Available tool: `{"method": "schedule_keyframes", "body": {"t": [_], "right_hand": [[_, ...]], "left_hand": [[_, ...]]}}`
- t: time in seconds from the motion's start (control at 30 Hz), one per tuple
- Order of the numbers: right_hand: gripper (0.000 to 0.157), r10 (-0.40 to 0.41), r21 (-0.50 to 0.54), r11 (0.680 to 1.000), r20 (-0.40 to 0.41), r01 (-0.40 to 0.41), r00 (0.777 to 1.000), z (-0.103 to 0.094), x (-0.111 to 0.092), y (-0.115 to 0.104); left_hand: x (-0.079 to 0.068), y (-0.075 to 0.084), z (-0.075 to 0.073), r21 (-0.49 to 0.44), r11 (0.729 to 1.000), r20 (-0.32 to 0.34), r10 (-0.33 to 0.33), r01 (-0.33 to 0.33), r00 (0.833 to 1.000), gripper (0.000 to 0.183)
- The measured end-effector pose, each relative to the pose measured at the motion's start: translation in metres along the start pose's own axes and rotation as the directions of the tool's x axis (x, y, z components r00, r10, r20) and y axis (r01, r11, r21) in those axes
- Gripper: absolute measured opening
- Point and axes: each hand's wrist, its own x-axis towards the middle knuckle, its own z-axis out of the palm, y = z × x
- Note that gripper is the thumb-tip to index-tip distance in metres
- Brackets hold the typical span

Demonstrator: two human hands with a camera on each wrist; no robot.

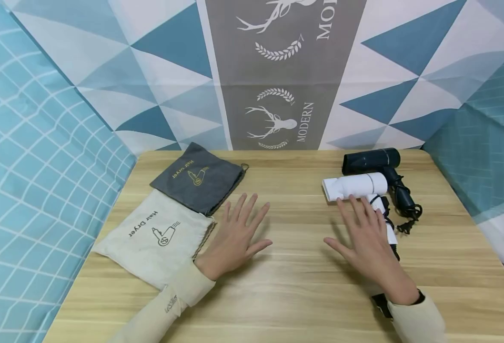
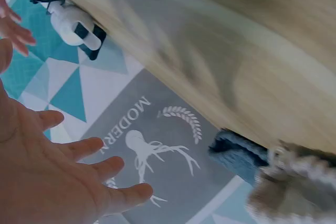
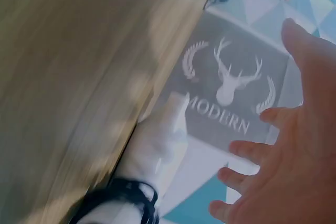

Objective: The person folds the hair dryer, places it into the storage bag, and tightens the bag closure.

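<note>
My left hand (image 1: 235, 236) is spread flat over the table, its fingers straight and holding nothing. Just left of it lies a white drawstring bag (image 1: 145, 238) printed "Hair Dryer". A dark grey bag (image 1: 196, 178) with the same print in gold overlaps the white one at its far edge. With fingers spread, my right hand (image 1: 365, 238) hovers beside a white hair dryer (image 1: 357, 186), covering part of its handle in the head view. Behind that is a black hair dryer (image 1: 372, 161), its cord wound round the handle. In the right wrist view the white hair dryer (image 3: 155, 148) shows below the palm.
The wooden table (image 1: 295, 286) ends at a patterned cloth wall (image 1: 273, 71) at the back. Blue tiled cloth (image 1: 42, 143) hangs along the left side, and a teal cloth (image 1: 492, 157) along the right.
</note>
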Motion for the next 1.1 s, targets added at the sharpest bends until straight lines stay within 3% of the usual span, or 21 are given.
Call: {"method": "schedule_keyframes", "body": {"t": [0.33, 0.5, 0.57, 0.63, 0.8, 0.97, 1.1], "right_hand": [[0.085, 0.141, 0.056, 0.988, 0.022, -0.142, 0.99, -0.012, -0.02, 0.033], [0.059, 0.147, 0.074, 0.988, -0.14, -0.137, 0.979, -0.014, -0.02, 0.043], [0.051, 0.178, 0.073, 0.983, -0.195, -0.167, 0.964, -0.015, -0.019, 0.046], [0.049, 0.233, 0.073, 0.972, -0.197, -0.223, 0.952, -0.015, -0.02, 0.049], [0.061, 0.348, 0.108, 0.935, -0.079, -0.339, 0.934, -0.014, -0.022, 0.062], [0.075, 0.392, 0.163, 0.904, 0.053, -0.396, 0.918, -0.013, -0.025, 0.072], [0.064, 0.379, 0.16, 0.906, 0.102, -0.391, 0.92, -0.013, -0.027, 0.074]], "left_hand": [[0.022, 0.021, -0.003, -0.09, 0.996, 0.064, 0.004, 0.002, 0.998, 0.076], [0.039, 0.037, -0.013, -0.154, 0.988, 0.067, 0.039, -0.028, 0.997, 0.068], [0.048, 0.042, -0.017, -0.158, 0.986, 0.05, 0.065, -0.056, 0.997, 0.066], [0.054, 0.046, -0.018, -0.163, 0.983, 0.029, 0.086, -0.08, 0.996, 0.064], [0.067, 0.053, -0.019, -0.181, 0.978, 0.005, 0.109, -0.106, 0.994, 0.062], [0.074, 0.056, -0.017, -0.163, 0.98, 0.01, 0.121, -0.118, 0.993, 0.061], [0.081, 0.059, -0.015, -0.151, 0.982, 0.039, 0.124, -0.116, 0.992, 0.061]]}}
